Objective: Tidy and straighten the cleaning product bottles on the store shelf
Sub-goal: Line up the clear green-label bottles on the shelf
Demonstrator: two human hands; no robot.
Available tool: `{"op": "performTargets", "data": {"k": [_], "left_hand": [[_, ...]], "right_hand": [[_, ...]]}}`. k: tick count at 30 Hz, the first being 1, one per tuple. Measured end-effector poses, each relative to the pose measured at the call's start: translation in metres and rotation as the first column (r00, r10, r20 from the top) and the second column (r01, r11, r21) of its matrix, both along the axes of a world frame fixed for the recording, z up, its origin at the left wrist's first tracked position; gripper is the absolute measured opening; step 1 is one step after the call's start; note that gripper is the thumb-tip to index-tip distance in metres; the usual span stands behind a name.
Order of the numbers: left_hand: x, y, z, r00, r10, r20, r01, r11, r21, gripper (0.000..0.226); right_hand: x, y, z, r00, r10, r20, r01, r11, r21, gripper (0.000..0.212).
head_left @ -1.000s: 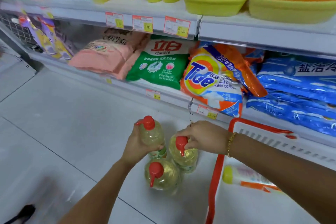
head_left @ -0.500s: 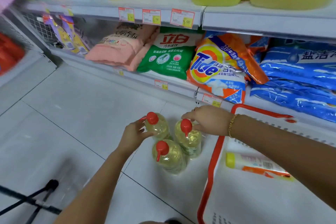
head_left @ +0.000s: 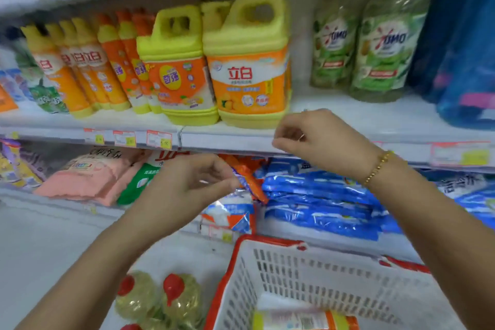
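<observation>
On the middle shelf stand two big yellow-and-orange detergent jugs, a row of slim orange bottles to their left and two green bottles to their right. My left hand is raised in front of the lower shelf, fingers loosely curled, holding nothing. My right hand hovers at the middle shelf's front edge, just right of the larger jug, fingers bent and empty. Three clear yellow bottles with red caps stand on the floor below my left arm.
A white basket with a red rim sits at the lower right, an orange-and-yellow bottle lying inside. Detergent bags fill the lower shelf: pink, green, blue. Dark blue bags stand at far right.
Both hands let go of the red-capped bottles on the floor and rose toward the shelves. The view tilted up, bringing the middle shelf of jugs into sight.
</observation>
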State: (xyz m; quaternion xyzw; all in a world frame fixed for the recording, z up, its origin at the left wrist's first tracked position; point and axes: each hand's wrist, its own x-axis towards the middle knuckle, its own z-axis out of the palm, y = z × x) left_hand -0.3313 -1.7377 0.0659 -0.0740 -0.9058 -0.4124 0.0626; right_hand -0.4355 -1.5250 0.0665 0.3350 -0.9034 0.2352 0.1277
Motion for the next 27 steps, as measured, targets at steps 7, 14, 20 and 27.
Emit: {"op": "performTargets", "data": {"k": [7, 14, 20, 27], "left_hand": [[-0.139, 0.156, 0.033, 0.973, -0.195, -0.119, 0.216, 0.957, 0.193, 0.020], [-0.255, 0.240, 0.055, 0.996, -0.082, 0.021, 0.057, 0.835, 0.548, 0.043], [-0.297, 0.254, 0.072, 0.973, -0.208, 0.099, 0.141, 0.878, 0.457, 0.056], [-0.237, 0.231, 0.059, 0.973, -0.160, -0.164, 0.214, 0.890, 0.402, 0.086]], "right_hand": [[-0.044, 0.156, -0.008, 0.817, -0.576, 0.027, 0.573, 0.816, 0.072, 0.018], [-0.048, 0.183, -0.024, 0.849, -0.526, 0.042, 0.528, 0.849, -0.032, 0.026], [-0.059, 0.197, -0.027, 0.891, -0.442, 0.098, 0.453, 0.866, -0.212, 0.025], [-0.056, 0.181, -0.017, 0.923, -0.384, 0.001, 0.315, 0.755, -0.575, 0.056]]}}
